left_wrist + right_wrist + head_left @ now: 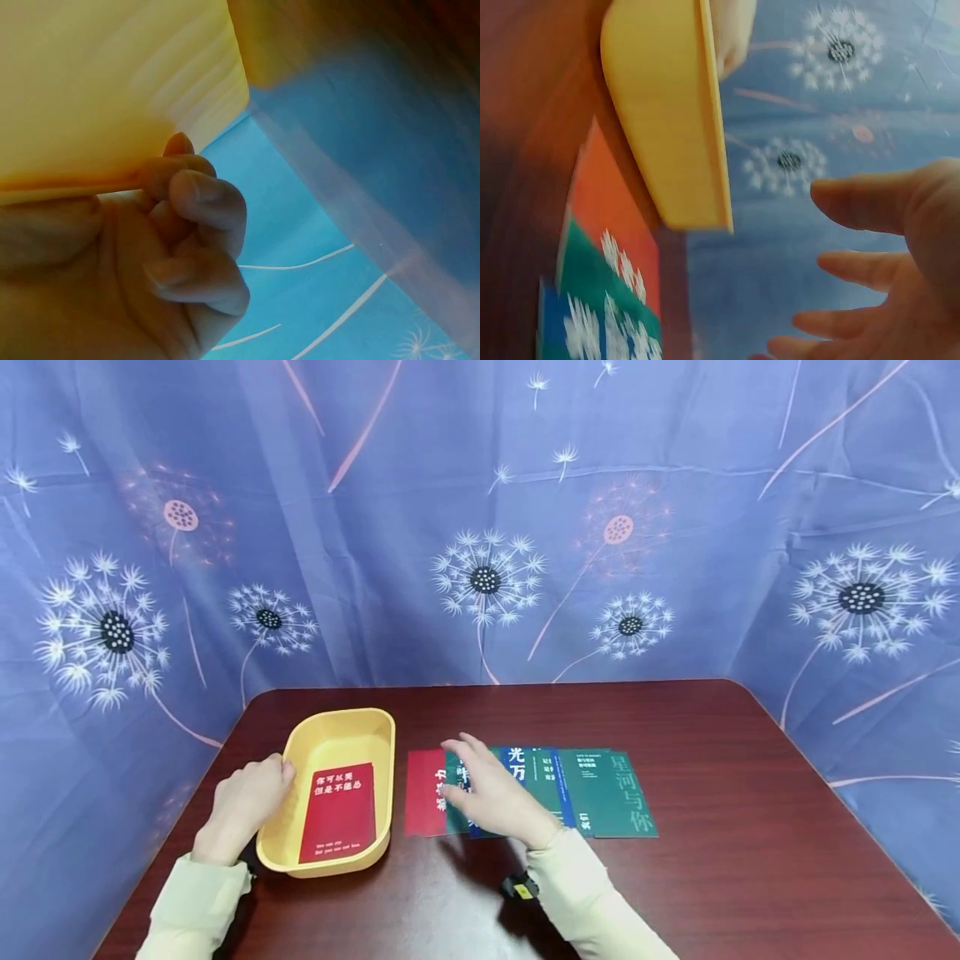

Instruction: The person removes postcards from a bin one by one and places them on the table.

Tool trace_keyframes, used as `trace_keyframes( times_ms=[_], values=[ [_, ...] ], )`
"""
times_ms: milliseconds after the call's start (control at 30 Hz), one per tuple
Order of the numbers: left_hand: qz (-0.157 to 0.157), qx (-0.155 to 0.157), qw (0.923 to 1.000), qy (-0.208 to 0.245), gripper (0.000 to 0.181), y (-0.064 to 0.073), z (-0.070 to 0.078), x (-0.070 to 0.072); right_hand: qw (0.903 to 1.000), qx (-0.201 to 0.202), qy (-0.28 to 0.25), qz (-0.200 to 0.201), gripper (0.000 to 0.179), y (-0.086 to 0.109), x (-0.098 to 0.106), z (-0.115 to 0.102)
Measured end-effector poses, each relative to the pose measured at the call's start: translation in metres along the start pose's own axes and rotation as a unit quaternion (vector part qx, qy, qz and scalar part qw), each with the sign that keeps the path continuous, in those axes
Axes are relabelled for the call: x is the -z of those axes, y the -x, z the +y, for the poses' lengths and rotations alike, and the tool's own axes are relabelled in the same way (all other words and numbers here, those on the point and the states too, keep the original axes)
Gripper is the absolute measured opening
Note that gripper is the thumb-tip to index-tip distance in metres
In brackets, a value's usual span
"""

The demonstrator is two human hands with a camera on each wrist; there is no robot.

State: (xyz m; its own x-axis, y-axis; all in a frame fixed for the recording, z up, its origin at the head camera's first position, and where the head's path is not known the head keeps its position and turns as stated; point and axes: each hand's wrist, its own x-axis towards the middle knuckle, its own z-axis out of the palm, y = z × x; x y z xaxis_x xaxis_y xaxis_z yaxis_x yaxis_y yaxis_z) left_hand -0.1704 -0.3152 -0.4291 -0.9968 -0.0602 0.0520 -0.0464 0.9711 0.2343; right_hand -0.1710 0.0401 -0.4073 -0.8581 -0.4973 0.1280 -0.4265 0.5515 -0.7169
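My left hand [245,802] grips the left rim of a yellow plastic tub [382,839], thumb and fingers on either side of the wall in the left wrist view. A red card [339,817] with white lettering lies in the tub. My right hand [501,793], fingers spread and holding nothing, hovers over the left part of a row of overlapping cards. At the row's left end is another red card [422,795]. A green card [600,277] and a blue card [551,322] overlap beside it in the right wrist view. The rightmost green card [632,797] shows large pale characters.
The dark reddish-brown table [757,827] extends right of the card row and in front of it. A blue curtain [420,502] with dandelion prints hangs behind the table and along both sides.
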Motion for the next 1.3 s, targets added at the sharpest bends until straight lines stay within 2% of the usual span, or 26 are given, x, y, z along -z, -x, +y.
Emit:
trace_keyframes(
  times_ms=[167, 233, 367, 433, 467, 567, 700, 800, 867, 967, 1100, 1200, 1300],
  values=[
    [0.000, 0.003, 1.0000, -0.002, 0.037, -0.002, 0.002, -0.001, 0.9990, 0.031, -0.026, 0.020, 0.058, -0.012, -0.021, -0.019],
    [0.003, 0.001, 1.0000, -0.002, 0.037, -0.002, 0.002, -0.001, 0.9965, 0.031, -0.070, 0.034, 0.057, -0.018, -0.030, -0.028],
    [-0.001, 0.002, 1.0000, 0.000, 0.037, -0.001, 0.002, -0.001, 0.9781, 0.008, -0.202, 0.051, 0.056, -0.030, -0.050, -0.043],
    [0.001, 0.002, 1.0000, 0.002, 0.037, -0.001, 0.002, -0.002, 0.9659, -0.016, -0.253, 0.053, 0.056, -0.035, -0.061, -0.049],
    [0.002, 0.001, 1.0000, 0.001, 0.037, -0.001, 0.002, -0.002, 0.9629, -0.030, -0.263, 0.052, 0.057, -0.037, -0.066, -0.052],
    [0.004, 0.000, 1.0000, 0.000, 0.037, -0.002, 0.002, -0.002, 0.9574, -0.083, -0.273, 0.048, 0.059, -0.044, -0.079, -0.061],
    [0.001, -0.001, 1.0000, -0.004, 0.037, -0.003, 0.002, -0.001, 0.9567, -0.143, -0.248, 0.051, 0.067, -0.055, -0.093, -0.072],
    [0.000, -0.002, 1.0000, -0.005, 0.037, -0.002, 0.001, -0.001, 0.9595, -0.167, -0.220, 0.056, 0.073, -0.064, -0.104, -0.080],
    [0.000, -0.003, 1.0000, -0.005, 0.037, -0.002, 0.001, -0.001, 0.9571, -0.178, -0.221, 0.061, 0.075, -0.070, -0.112, -0.083],
    [0.001, -0.006, 1.0000, -0.002, 0.037, -0.002, 0.001, -0.001, 0.9375, -0.218, -0.260, 0.078, 0.078, -0.077, -0.125, -0.088],
    [0.001, -0.011, 0.9999, 0.001, 0.037, 0.000, 0.000, 0.001, 0.9034, -0.258, -0.324, 0.113, 0.077, -0.081, -0.139, -0.092],
    [-0.006, -0.010, 0.9999, 0.003, 0.036, 0.000, 0.002, 0.002, 0.8866, -0.272, -0.350, 0.132, 0.077, -0.083, -0.142, -0.092],
    [-0.013, -0.008, 0.9999, -0.001, 0.034, -0.001, 0.002, 0.003, 0.8658, -0.289, -0.379, 0.152, 0.078, -0.085, -0.143, -0.091]
  ],
)
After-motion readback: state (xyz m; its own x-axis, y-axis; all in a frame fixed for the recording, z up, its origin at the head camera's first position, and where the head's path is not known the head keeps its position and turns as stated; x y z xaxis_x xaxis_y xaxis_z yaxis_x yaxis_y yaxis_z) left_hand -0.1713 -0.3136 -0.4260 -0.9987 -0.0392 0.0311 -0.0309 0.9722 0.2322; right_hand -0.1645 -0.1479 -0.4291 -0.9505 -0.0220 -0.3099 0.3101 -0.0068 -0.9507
